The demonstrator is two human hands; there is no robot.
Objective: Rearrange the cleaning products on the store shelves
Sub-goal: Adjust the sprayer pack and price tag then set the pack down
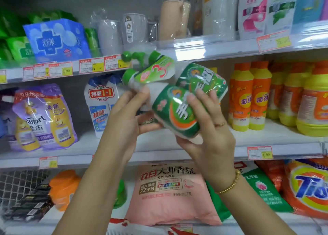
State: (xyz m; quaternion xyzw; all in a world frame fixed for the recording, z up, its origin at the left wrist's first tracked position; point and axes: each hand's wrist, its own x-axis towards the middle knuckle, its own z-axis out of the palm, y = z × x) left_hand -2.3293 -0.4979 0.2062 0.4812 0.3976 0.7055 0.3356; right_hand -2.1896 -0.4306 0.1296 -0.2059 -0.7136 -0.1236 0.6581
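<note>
The middle shelf (276, 137) is stocked at the right with orange-capped yellow bottles (250, 96); in front of it, clear of the board, a film-wrapped bundle of green bottles (177, 107) is held tilted, caps up-left; it is judged fairly heavy, stiff-bodied, slippery in its film, and best supported under the bases; the base end is clasped by the right grip (211, 128), the neck end by the left grip (124, 114); the caps are on, so the contents cannot be seen.

Both hands hold a shrink-wrapped pack of green bottles (177, 93) tilted before the middle shelf (195, 153): left hand (127, 114) near the caps, right hand (209, 128) under the base.
</note>
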